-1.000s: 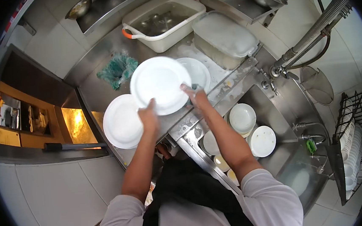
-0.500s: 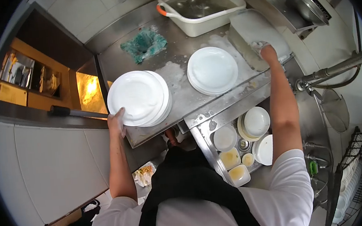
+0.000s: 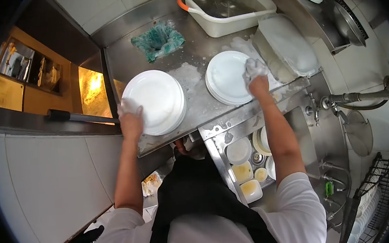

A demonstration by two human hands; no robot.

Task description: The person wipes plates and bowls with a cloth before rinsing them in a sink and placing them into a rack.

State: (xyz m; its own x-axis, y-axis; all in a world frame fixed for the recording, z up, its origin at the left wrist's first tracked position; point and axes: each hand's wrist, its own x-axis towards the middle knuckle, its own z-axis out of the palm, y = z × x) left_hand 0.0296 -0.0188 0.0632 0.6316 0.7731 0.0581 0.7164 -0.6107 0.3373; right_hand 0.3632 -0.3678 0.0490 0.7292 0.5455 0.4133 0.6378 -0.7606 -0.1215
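Observation:
My left hand [image 3: 131, 118], blurred, is at the near left edge of a stack of white plates [image 3: 154, 102], its thumb and fingers apart around the rim. To the right stands a second stack of white plates [image 3: 228, 80]. Over its right side is my right hand [image 3: 257, 77], coated in suds, its fingers closed on a foam-covered sponge [image 3: 250, 69] that the foam partly hides. A foamy rectangular tub [image 3: 284, 46] lies just right of that hand. Both stacks rest on a wet steel counter [image 3: 194, 112] with patches of suds.
A white basin [image 3: 223, 25] of water with orange handles stands at the back. Green netting-like material [image 3: 157, 42] lies behind the plates. Below right, a steel sink [image 3: 308, 144] holds bowls and dishes. A dish rack [image 3: 376, 194] and tap [image 3: 314, 107] are on the right.
My right hand has moved left from the tub onto the right plate stack. My left hand has loosened on the rim, and the left stack's top plate now sits more squarely over those beneath.

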